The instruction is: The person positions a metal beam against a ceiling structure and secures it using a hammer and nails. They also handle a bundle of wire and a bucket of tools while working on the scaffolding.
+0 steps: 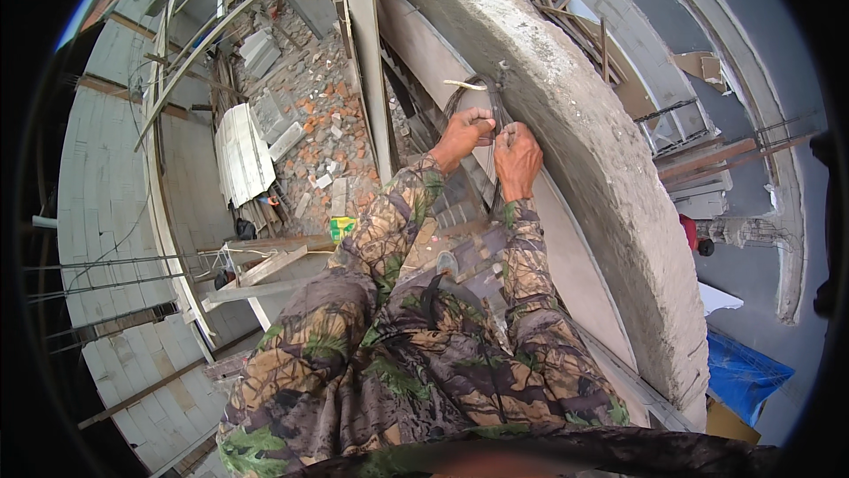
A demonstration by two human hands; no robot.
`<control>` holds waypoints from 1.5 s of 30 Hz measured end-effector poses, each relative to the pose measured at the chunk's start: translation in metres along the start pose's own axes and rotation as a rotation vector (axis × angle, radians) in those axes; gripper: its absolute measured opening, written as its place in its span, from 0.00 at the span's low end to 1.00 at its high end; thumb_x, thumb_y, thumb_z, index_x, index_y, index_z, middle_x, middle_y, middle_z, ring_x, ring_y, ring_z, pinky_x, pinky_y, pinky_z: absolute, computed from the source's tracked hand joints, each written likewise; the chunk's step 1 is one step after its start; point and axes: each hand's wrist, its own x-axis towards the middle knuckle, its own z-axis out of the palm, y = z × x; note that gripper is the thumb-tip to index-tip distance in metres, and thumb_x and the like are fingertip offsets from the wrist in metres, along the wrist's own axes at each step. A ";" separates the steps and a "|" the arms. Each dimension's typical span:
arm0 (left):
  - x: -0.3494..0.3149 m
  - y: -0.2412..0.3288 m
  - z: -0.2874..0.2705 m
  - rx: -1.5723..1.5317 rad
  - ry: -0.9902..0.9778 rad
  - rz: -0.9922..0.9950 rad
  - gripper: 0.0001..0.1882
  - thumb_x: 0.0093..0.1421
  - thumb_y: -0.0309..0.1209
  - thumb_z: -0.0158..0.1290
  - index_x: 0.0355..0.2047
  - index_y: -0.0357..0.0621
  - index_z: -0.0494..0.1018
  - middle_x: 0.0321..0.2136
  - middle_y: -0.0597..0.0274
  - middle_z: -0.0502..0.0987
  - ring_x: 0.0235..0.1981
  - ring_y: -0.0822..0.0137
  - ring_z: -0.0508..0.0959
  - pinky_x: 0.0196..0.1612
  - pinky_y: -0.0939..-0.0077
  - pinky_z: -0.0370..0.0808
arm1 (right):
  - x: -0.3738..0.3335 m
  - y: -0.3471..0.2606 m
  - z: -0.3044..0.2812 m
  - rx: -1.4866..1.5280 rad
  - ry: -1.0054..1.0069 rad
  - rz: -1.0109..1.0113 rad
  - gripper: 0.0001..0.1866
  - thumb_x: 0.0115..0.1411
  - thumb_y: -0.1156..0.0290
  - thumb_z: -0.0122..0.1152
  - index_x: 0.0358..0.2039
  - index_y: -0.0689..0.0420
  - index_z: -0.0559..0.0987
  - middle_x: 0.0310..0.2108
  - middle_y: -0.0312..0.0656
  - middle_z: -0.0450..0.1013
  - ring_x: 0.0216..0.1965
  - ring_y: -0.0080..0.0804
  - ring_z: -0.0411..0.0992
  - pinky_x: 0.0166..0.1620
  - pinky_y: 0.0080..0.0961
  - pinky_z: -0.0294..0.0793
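Observation:
A bundle of thin dark wire (pixel 497 107) hangs against the side of the concrete beam (pixel 610 151), its strands running down between my hands. My left hand (pixel 463 137) is closed, with thumb and fingertips pinched at the strands. Close beside it, my right hand (pixel 518 161) is also closed, its curled fingers at the same wire. How many strands each hand has is too small to tell. Just above the hands, a short cream-coloured curved strip (pixel 465 84) sticks out by the bundle. Camouflage sleeves cover both forearms.
A tall board (pixel 368 62) leans left of the beam. Below lie broken bricks and rubble (pixel 327 115), a pale corrugated sheet (pixel 245 155) and timber poles (pixel 159 98). Rebar (pixel 106 270) juts in at left. Beyond the beam are a blue tarp (pixel 743 374) and wooden planks (pixel 707 160).

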 end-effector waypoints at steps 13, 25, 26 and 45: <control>-0.001 -0.016 0.022 -0.062 0.125 0.177 0.36 0.63 0.46 0.59 0.62 0.36 0.59 0.46 0.53 0.74 0.48 0.64 0.75 0.51 0.67 0.73 | 0.004 -0.002 -0.012 0.332 -0.251 0.076 0.14 0.67 0.64 0.56 0.39 0.64 0.80 0.24 0.41 0.74 0.26 0.29 0.70 0.35 0.31 0.70; -0.006 0.057 0.055 -0.143 0.222 0.364 0.11 0.69 0.32 0.48 0.42 0.38 0.61 0.31 0.56 0.74 0.30 0.67 0.77 0.33 0.67 0.76 | 0.002 -0.036 -0.021 0.338 -0.104 -0.141 0.11 0.65 0.70 0.57 0.40 0.67 0.76 0.31 0.47 0.75 0.33 0.36 0.72 0.40 0.32 0.71; -0.011 0.067 0.057 -0.154 0.220 0.400 0.11 0.69 0.32 0.49 0.42 0.38 0.60 0.32 0.57 0.73 0.31 0.69 0.77 0.34 0.68 0.76 | 0.004 -0.042 -0.025 0.373 -0.078 -0.186 0.12 0.65 0.70 0.57 0.40 0.68 0.76 0.31 0.47 0.75 0.33 0.36 0.73 0.41 0.32 0.72; -0.161 -0.049 -0.169 -1.349 0.641 0.411 0.30 0.64 0.66 0.48 0.29 0.49 0.70 0.14 0.71 0.68 0.16 0.69 0.69 0.26 0.71 0.72 | -0.108 -0.099 0.094 0.425 -1.166 -0.361 0.13 0.68 0.68 0.53 0.39 0.67 0.79 0.33 0.41 0.77 0.34 0.28 0.70 0.40 0.28 0.71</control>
